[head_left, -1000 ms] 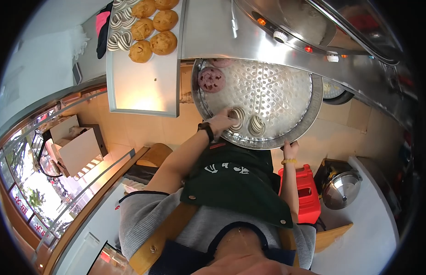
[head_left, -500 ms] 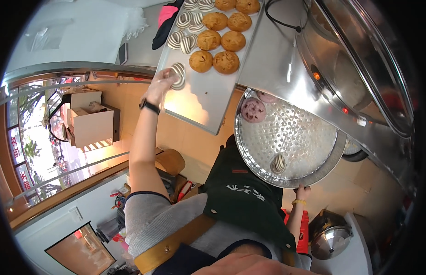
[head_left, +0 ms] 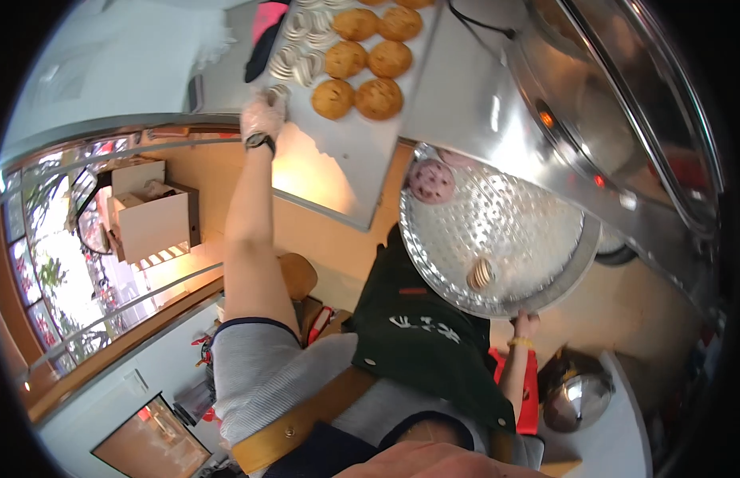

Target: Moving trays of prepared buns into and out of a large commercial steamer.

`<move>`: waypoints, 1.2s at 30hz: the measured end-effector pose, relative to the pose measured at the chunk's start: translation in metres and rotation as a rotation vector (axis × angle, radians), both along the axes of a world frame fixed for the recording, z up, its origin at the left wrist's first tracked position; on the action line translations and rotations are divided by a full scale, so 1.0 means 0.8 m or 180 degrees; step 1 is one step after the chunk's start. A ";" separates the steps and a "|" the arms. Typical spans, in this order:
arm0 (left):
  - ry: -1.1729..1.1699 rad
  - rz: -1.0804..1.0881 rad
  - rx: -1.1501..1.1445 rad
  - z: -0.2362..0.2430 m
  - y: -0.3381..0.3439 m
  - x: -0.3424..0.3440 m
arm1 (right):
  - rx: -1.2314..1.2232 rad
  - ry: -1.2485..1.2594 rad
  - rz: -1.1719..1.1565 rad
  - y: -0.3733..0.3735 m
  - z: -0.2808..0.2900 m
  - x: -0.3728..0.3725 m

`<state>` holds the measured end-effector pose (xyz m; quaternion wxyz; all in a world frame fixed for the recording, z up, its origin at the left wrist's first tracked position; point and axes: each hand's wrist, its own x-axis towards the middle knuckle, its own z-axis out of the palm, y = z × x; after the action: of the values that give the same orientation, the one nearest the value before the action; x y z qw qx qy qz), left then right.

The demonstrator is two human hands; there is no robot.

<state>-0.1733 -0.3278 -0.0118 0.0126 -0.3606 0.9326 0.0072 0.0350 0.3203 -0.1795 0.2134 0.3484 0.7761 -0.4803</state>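
My left hand [head_left: 262, 119], in a clear glove, reaches over the left edge of a metal baking tray [head_left: 330, 163]. Its fingers are closed round a brown-and-white striped bun [head_left: 280, 92], partly hidden by the hand, just nearer to me than the rows of striped buns [head_left: 309, 69]. Golden-brown round buns [head_left: 333, 99] stand in two columns to their right. My right hand [head_left: 526, 323] grips the near rim of a round perforated steamer tray [head_left: 505, 211], its fingers partly hidden. One striped bun [head_left: 481, 273] and two purple buns [head_left: 431, 182] lie in it.
A shiny metal steamer [head_left: 601, 127] with lit orange indicators stands on the steel counter [head_left: 458, 88] at right. A black cable [head_left: 481, 28] lies on that counter. Behind the baking tray's left side is a pink-and-black cloth item [head_left: 266, 36]. A domed metal pot [head_left: 575, 396] sits lower right.
My left hand has carried the striped bun farther away and slightly left, closer to the striped rows. My right hand stays on the steamer tray's rim. The whole view has shifted a little.
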 end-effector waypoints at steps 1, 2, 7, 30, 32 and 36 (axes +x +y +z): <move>0.0248 -0.0362 -0.0254 0.004 0.019 0.001 | 0.0240 -0.0131 0.0231 0.008 -0.002 0.004; 0.0888 -0.0811 -0.0358 0.012 0.049 0.012 | 0.0115 0.0020 0.0017 -0.007 0.015 -0.006; 0.1291 -0.2595 0.0897 -0.005 0.245 0.066 | 0.0404 -0.0100 0.0143 -0.023 0.024 -0.010; -0.0551 -0.3780 0.2668 -0.170 0.440 0.147 | -0.0446 0.0410 -0.0202 -0.028 0.018 -0.007; -0.0033 -0.3273 0.2940 -0.114 0.408 0.138 | -0.0408 0.0467 -0.0246 -0.016 0.007 0.002; 0.1436 -0.0679 0.4492 -0.008 0.291 0.124 | -0.0497 0.0346 -0.0207 -0.011 0.005 -0.003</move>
<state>-0.0744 -0.0946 -0.0179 0.0499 -0.1642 0.7163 0.6764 0.0326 0.3114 -0.1756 0.1817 0.3291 0.7351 -0.5642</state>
